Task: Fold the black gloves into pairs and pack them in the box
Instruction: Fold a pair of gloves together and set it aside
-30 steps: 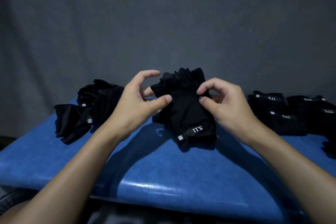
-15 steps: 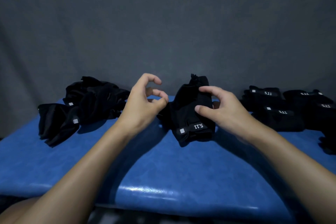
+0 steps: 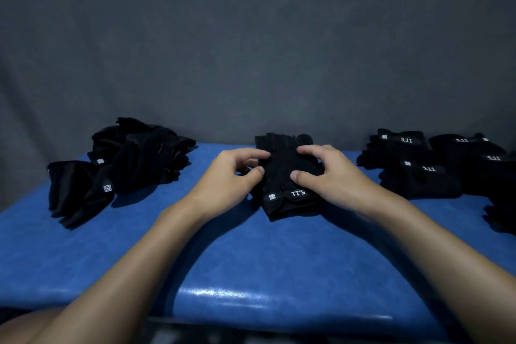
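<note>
A black glove pair [image 3: 282,176] with a white "5.11" cuff label lies flat on the blue table [image 3: 251,254], in the middle near the back. My left hand [image 3: 226,179] pinches its left edge between thumb and curled index finger. From the right, my right hand [image 3: 332,176] grips it, fingers curled over the top and thumb pressed on the cuff end. A loose heap of black gloves [image 3: 125,159] sits at the left. Stacked folded glove pairs [image 3: 418,173] sit at the right. No box is in view.
A dark grey fabric backdrop [image 3: 251,50] hangs close behind the table. The table's front edge runs along the bottom of the view, with bare blue surface between my forearms. More folded gloves [image 3: 499,220] reach the right edge of the view.
The glove pair came down from a raised, upright hold to lie flat on the table. Both hands lowered with it and now hold it from either side.
</note>
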